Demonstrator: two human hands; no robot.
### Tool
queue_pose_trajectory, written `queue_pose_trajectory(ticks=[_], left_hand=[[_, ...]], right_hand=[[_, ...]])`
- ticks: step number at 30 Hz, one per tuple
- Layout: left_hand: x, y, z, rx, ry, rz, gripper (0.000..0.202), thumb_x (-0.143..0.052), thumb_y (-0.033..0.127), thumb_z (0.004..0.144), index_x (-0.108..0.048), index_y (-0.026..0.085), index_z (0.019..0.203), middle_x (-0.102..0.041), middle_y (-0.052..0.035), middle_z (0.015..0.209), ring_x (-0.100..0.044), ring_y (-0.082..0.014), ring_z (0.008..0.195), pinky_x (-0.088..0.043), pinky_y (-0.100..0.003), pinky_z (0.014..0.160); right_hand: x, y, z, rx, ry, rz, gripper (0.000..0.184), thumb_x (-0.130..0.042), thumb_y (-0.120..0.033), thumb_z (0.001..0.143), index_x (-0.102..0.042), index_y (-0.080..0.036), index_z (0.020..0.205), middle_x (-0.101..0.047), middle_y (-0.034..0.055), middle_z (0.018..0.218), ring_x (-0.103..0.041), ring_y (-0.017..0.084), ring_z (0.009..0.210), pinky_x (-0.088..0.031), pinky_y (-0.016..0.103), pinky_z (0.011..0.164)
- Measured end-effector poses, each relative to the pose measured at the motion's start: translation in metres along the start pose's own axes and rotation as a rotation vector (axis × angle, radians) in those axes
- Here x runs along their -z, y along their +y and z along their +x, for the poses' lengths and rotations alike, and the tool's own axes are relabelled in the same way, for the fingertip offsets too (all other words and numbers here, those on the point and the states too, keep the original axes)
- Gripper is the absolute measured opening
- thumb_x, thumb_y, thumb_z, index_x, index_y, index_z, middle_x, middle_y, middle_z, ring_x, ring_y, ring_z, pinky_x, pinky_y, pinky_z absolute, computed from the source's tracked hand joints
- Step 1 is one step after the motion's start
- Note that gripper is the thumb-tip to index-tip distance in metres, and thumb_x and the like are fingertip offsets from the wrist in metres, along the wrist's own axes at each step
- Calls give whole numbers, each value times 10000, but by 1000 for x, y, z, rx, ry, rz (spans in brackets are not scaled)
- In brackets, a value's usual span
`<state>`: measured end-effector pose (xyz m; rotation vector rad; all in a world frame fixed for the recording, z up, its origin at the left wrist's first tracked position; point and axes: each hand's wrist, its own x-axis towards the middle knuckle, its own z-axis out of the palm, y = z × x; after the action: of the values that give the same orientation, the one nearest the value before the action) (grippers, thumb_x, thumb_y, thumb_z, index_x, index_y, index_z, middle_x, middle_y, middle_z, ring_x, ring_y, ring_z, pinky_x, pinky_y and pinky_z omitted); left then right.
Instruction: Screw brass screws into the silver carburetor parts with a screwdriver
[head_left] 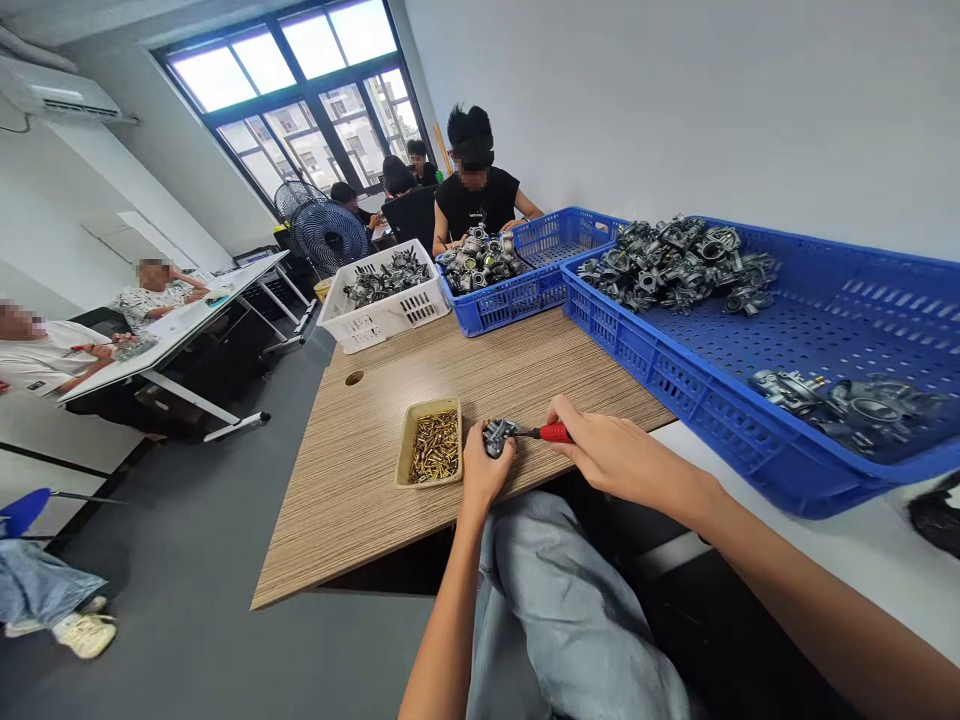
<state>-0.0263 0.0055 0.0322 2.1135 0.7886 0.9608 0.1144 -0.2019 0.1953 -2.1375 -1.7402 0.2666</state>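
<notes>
My left hand (484,472) is closed around a small grey metal carburetor (498,436) at the near edge of the wood-grain table (352,500). In my right hand (600,445) is a screwdriver with a red handle (556,432). Its dark shaft points left and its tip meets the carburetor; the exact contact spot is too small to make out. Just left of my left hand stands a beige tub (402,470) holding many small brass-coloured parts (435,447).
A large blue crate (637,355) with metal carburetors (675,262) stands on the right. Behind the table's middle are a smaller blue crate (499,318) and a white crate (375,328) of metal parts. A co-worker (480,205) sits beyond them. A fan (328,237) stands back left.
</notes>
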Motion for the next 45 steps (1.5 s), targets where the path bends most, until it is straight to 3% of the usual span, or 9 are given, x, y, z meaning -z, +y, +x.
queue_pose_trajectory(ticks=[5, 14, 23, 27, 32, 37, 41, 45], left_hand=[[0, -1, 0, 5, -3, 3, 389, -724, 365, 887, -626, 190, 1220, -728, -127, 1201, -700, -268, 1110, -548, -416, 997], [0, 0, 0, -3, -3, 5, 369, -697, 351, 898, -626, 192, 1223, -724, -128, 1208, -695, -269, 1115, -542, -423, 1006], [0, 0, -1, -5, -9, 9, 335, -701, 324, 908, -629, 201, 1211, -722, -117, 1215, -690, -258, 1133, -541, -419, 1028], [0, 1, 0, 3, -9, 8, 341, -707, 305, 900, -632, 197, 1214, -723, -121, 1218, -689, -258, 1139, -537, -416, 1033], [0, 1, 0, 15, -8, 20, 334, -708, 318, 896, -637, 188, 1195, -725, -121, 1193, -696, -257, 1106, -547, -411, 1006], [0, 1, 0, -3, -8, 2, 355, -723, 314, 883, -638, 192, 1206, -725, -119, 1210, -699, -252, 1108, -549, -408, 1009], [0, 1, 0, -3, -10, 2, 358, -725, 311, 886, -635, 198, 1213, -725, -119, 1230, -700, -255, 1124, -547, -411, 1024], [0, 2, 0, -13, -4, -1, 360, -721, 318, 889, -633, 197, 1216, -722, -122, 1233, -697, -263, 1146, -546, -414, 1032]], right_hand=[[-6, -3, 4, -49, 37, -52, 86, -504, -267, 1105, -475, -222, 1173, -780, 64, 1017, -768, 262, 908, -339, 308, 655], [-6, -7, 5, -139, 59, -256, 216, -456, -404, 1136, -489, -206, 1218, -778, 81, 914, -780, 305, 862, -292, 326, 597], [-4, -8, 8, -196, 39, -285, 288, -393, -439, 1143, -481, -180, 1234, -777, 126, 910, -780, 328, 860, -376, 324, 642], [-2, -6, 5, -137, 31, -218, 246, -423, -413, 1134, -474, -195, 1235, -779, 101, 940, -775, 313, 862, -354, 321, 631], [3, -4, -2, -21, 13, -56, 150, -448, -260, 1099, -449, -219, 1243, -782, 64, 1069, -771, 268, 918, -347, 311, 644], [5, -3, -4, 12, -8, -39, 216, -395, -138, 1047, -450, -209, 1243, -763, 76, 1111, -763, 252, 905, -361, 321, 661], [5, -3, -4, -8, -21, -43, 224, -391, -132, 1046, -455, -209, 1246, -767, 81, 1104, -765, 250, 899, -370, 327, 657], [3, -4, -3, -30, -7, -96, 154, -414, -220, 1102, -456, -197, 1249, -777, 87, 1049, -776, 279, 921, -350, 332, 630]])
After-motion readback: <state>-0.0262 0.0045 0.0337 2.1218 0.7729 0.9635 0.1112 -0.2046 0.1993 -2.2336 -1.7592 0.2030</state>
